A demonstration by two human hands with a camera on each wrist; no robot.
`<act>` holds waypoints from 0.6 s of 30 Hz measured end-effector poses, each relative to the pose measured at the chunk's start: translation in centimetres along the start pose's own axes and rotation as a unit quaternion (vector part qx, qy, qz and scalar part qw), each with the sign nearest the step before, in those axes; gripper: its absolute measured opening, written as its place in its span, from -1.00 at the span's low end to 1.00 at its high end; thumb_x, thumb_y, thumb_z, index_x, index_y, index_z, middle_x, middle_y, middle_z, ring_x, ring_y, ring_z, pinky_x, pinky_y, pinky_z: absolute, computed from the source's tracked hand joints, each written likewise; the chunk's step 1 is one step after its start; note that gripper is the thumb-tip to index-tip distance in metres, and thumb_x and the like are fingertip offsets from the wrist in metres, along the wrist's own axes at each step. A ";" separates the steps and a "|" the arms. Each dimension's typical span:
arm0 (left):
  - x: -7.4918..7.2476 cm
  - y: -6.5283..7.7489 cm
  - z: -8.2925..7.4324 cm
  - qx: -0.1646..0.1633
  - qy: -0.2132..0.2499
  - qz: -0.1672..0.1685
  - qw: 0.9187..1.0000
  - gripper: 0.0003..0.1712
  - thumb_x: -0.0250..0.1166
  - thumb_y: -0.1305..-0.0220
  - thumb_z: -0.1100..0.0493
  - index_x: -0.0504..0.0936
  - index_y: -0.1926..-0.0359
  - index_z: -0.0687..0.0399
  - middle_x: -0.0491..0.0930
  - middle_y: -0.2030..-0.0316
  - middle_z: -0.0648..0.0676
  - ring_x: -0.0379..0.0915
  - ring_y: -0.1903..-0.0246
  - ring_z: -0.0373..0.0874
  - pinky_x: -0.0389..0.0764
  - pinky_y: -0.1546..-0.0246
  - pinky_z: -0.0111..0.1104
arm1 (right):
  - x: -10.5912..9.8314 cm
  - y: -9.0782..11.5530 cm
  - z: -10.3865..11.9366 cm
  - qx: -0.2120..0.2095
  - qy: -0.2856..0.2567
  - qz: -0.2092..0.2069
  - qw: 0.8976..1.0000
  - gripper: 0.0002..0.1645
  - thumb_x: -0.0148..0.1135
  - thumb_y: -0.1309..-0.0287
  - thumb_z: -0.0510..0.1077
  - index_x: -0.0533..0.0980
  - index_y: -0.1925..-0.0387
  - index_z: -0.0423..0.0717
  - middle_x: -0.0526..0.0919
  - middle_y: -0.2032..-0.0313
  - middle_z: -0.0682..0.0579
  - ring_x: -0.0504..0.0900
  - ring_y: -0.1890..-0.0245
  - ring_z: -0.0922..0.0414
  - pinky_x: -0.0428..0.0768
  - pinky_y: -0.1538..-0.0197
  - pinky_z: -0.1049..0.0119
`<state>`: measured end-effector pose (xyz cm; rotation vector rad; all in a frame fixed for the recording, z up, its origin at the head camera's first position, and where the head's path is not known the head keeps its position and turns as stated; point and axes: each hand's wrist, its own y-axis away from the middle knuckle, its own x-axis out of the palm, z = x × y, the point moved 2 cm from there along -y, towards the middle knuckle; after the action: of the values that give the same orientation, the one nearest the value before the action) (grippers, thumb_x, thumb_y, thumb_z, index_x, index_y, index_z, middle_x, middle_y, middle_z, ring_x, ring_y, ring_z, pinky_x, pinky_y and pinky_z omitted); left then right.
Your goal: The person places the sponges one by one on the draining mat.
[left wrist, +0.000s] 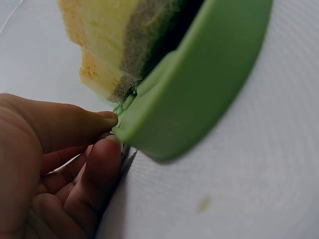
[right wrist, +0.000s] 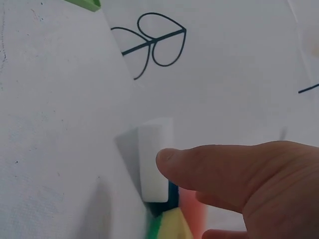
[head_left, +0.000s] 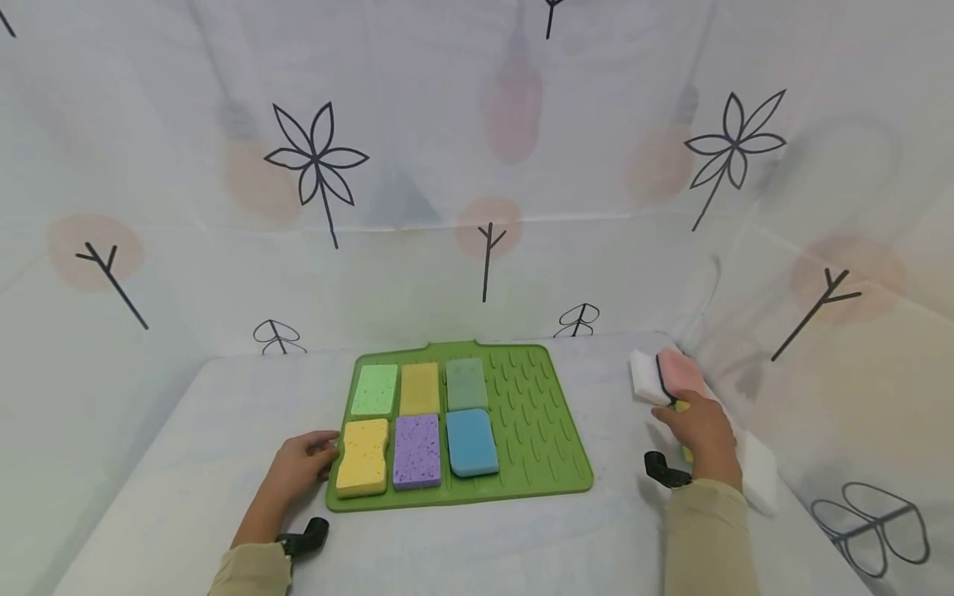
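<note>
At the left edge of the green studded mat (head_left: pixel 537 430), my left hand (head_left: pixel 301 468) pinches the raised rim between thumb and finger. Nearest that hand lies a yellow sponge (head_left: pixel 362 459) with notched sides; a purple sponge (head_left: pixel 417 451) and a blue sponge (head_left: pixel 472 443) continue the front row. Behind them are a light green sponge (head_left: pixel 375 389), a mustard sponge (head_left: pixel 420 389) and a grey-green sponge (head_left: pixel 466 384). My right hand (head_left: pixel 704 430) is over a sponge pile at the right, thumb extended across a white sponge (right wrist: pixel 153 164) in the right wrist view. Its other fingers are mostly hidden.
The pile also holds a pink sponge (head_left: pixel 680 372) with a dark edge and a yellow-and-green sponge (right wrist: pixel 172 225). Another white block (head_left: pixel 758 476) lies beside my right wrist. A patterned white cloth (head_left: pixel 417 273) hangs behind and beside the table.
</note>
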<state>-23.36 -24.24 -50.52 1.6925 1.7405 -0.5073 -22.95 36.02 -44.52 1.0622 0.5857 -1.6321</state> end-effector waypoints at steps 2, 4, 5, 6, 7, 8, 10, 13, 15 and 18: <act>0.0 0.0 0.0 -0.001 0.001 0.000 1.000 -0.54 0.14 -0.17 0.07 0.48 -0.10 0.09 0.55 0.27 0.04 0.45 0.46 -0.21 0.44 0.44 -0.40 | 0.1 -0.1 -0.1 0.017 -0.002 -0.004 1.000 -0.05 0.08 -0.02 0.30 0.13 -0.30 -0.17 0.19 -0.17 -0.47 0.26 -0.04 -0.36 0.24 0.05 -0.24; 0.0 0.1 0.0 0.000 0.001 0.001 1.000 -0.54 0.14 -0.17 0.07 0.48 -0.10 0.09 0.55 0.27 0.04 0.45 0.46 -0.21 0.44 0.44 -0.40 | 0.2 -0.1 -0.3 0.033 0.000 -0.013 0.999 -0.08 0.09 -0.02 0.29 0.14 -0.30 -0.12 0.20 -0.16 -0.46 0.27 -0.02 -0.37 0.22 0.10 -0.24; 0.0 0.1 -0.1 0.001 0.001 0.001 1.000 -0.54 0.14 -0.16 0.08 0.48 -0.10 0.09 0.55 0.27 0.04 0.45 0.46 -0.21 0.44 0.44 -0.40 | 0.2 -0.1 -0.3 0.039 -0.002 -0.016 0.999 -0.09 0.10 -0.01 0.29 0.14 -0.30 -0.10 0.20 -0.15 -0.46 0.27 0.00 -0.38 0.21 0.13 -0.24; -0.1 0.1 -0.1 0.003 0.001 0.001 1.000 -0.54 0.14 -0.16 0.08 0.48 -0.10 0.10 0.55 0.28 0.04 0.45 0.46 -0.21 0.44 0.45 -0.40 | 0.2 -0.1 -0.4 0.043 -0.002 -0.022 0.999 -0.10 0.11 -0.01 0.28 0.16 -0.29 -0.09 0.21 -0.14 -0.46 0.28 0.01 -0.39 0.21 0.14 -0.24; -0.1 0.1 -0.1 0.005 0.001 0.001 1.000 -0.54 0.14 -0.16 0.08 0.48 -0.10 0.10 0.55 0.28 0.04 0.45 0.47 -0.21 0.44 0.45 -0.39 | 0.3 -0.2 -0.5 0.047 -0.006 -0.026 0.999 -0.11 0.12 0.00 0.26 0.17 -0.29 -0.08 0.22 -0.14 -0.46 0.28 0.02 -0.39 0.22 0.14 -0.23; -0.1 0.1 -0.2 0.007 0.001 0.000 1.000 -0.54 0.15 -0.16 0.08 0.48 -0.10 0.10 0.55 0.29 0.04 0.45 0.47 -0.21 0.43 0.45 -0.39 | 0.3 -0.2 -0.5 0.048 -0.008 -0.028 0.998 -0.12 0.13 0.00 0.25 0.17 -0.29 -0.08 0.22 -0.13 -0.46 0.27 0.02 -0.39 0.23 0.13 -0.24; -0.1 0.2 -0.2 0.011 0.001 0.000 1.000 -0.54 0.15 -0.16 0.08 0.48 -0.09 0.11 0.55 0.29 0.04 0.45 0.48 -0.21 0.43 0.45 -0.39 | 0.4 -0.3 -0.7 0.049 -0.011 -0.030 0.998 -0.12 0.14 0.01 0.23 0.18 -0.28 -0.09 0.22 -0.13 -0.46 0.28 0.03 -0.38 0.26 0.13 -0.22; -0.2 0.2 -0.2 0.015 0.001 0.000 1.000 -0.54 0.15 -0.16 0.09 0.48 -0.09 0.12 0.55 0.29 0.04 0.44 0.48 -0.21 0.43 0.45 -0.39 | 0.7 -0.5 -1.1 0.052 -0.011 -0.029 0.998 -0.13 0.15 0.01 0.19 0.18 -0.28 -0.11 0.22 -0.11 -0.46 0.29 0.06 -0.34 0.31 0.16 -0.17; -0.2 0.3 -0.2 0.017 0.001 0.000 1.000 -0.54 0.15 -0.16 0.09 0.48 -0.09 0.13 0.55 0.29 0.04 0.45 0.48 -0.21 0.43 0.45 -0.39 | 0.8 -0.7 -1.4 0.048 -0.003 -0.033 0.998 -0.18 0.14 0.00 0.13 0.20 -0.27 -0.13 0.25 -0.06 -0.47 0.30 0.11 -0.33 0.33 0.21 -0.12; -0.2 0.3 -0.2 0.017 0.000 0.000 1.000 -0.54 0.15 -0.17 0.09 0.48 -0.09 0.12 0.55 0.29 0.04 0.44 0.48 -0.21 0.43 0.45 -0.39 | 0.7 -0.7 -1.7 0.035 0.009 -0.041 0.998 -0.25 0.11 0.00 0.02 0.23 -0.24 -0.14 0.28 0.02 -0.47 0.33 0.18 -0.31 0.33 0.30 -0.03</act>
<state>-23.15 -24.19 -50.20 1.7162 1.7424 -0.5395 -23.03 37.24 -46.07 1.1185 0.5944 -1.7279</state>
